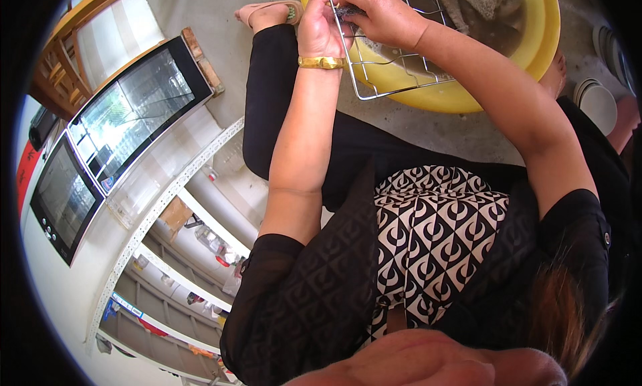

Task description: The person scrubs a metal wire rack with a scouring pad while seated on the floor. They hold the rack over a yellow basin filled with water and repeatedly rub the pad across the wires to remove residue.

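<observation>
My left hand (pixel 323 32), with a gold-coloured bracelet (pixel 321 62) at its wrist, grips one side of a metal wire rack (pixel 376 95). The rack is tilted over the near rim of a large yellow tub (pixel 436 101). Against that same side of the rack, my right hand (pixel 388 17) holds a dark grey scrubber (pixel 349 10) that looks like steel wool. Its fingers partly hide the scrubber. Murky water (pixel 446 60) lies in the tub, along with a soaked grey cloth (pixel 484 2). The top edge of the picture cuts off the fingertips and part of the rack.
White bowls or dishes (pixel 597 107) stand on the wet concrete floor (pixel 220 14) at the right. A metal shelving unit (pixel 165 185) holding various items is on the left. Beyond it are a dark glass-fronted appliance (pixel 145 105) and a wooden chair (pixel 70 60).
</observation>
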Available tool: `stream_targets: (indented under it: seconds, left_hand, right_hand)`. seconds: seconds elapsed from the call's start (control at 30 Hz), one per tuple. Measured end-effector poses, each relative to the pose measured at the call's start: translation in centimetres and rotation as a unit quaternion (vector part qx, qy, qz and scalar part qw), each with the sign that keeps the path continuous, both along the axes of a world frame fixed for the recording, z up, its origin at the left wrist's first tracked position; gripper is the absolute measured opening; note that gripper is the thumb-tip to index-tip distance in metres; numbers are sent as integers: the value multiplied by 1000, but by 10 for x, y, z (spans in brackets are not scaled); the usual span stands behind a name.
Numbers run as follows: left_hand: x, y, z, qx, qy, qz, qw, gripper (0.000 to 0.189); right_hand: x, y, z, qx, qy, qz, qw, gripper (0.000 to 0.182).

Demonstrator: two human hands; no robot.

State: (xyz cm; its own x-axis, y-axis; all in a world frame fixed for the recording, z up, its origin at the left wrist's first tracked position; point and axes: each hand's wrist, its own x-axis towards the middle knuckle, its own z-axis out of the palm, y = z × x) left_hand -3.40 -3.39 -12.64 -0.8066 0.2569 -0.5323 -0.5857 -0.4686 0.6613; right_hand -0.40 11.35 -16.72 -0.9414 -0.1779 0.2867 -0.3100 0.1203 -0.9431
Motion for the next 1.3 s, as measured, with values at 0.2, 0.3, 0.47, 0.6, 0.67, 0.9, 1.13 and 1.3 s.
stream_targets:
  seconds: [0.2,0.3,0.47,0.6,0.67,0.9,1.13,1.3]
  left_hand:
    - [3,-3,-5,27,-15,3,1000,29]
    - [0,-2,0,55,-41,-37,997,31]
    - [1,6,15,62,-31,-71,995,33]
    - [-1,2,8,-1,-37,-26,999,32]
    - [5,17,14,-40,-44,6,998,25]
    - [47,19,45,-89,-40,-115,988,39]
    - [48,12,60,-180,12,-138,974,42]
    - [36,-6,63,-188,-14,-133,973,38]
  right_hand:
    - [0,11,-9,29,48,52,997,33]
    - [-6,23,-32,-41,54,60,996,36]
    - [-10,35,2,-99,-74,36,992,15]
    - [-3,19,13,-52,-92,75,991,23]
    - [-4,17,11,-59,-65,39,995,22]
    - [-14,23,24,9,-55,10,998,20]
    - [-19,23,22,75,11,-12,997,25]
    - [-25,50,12,113,-16,-30,993,18]
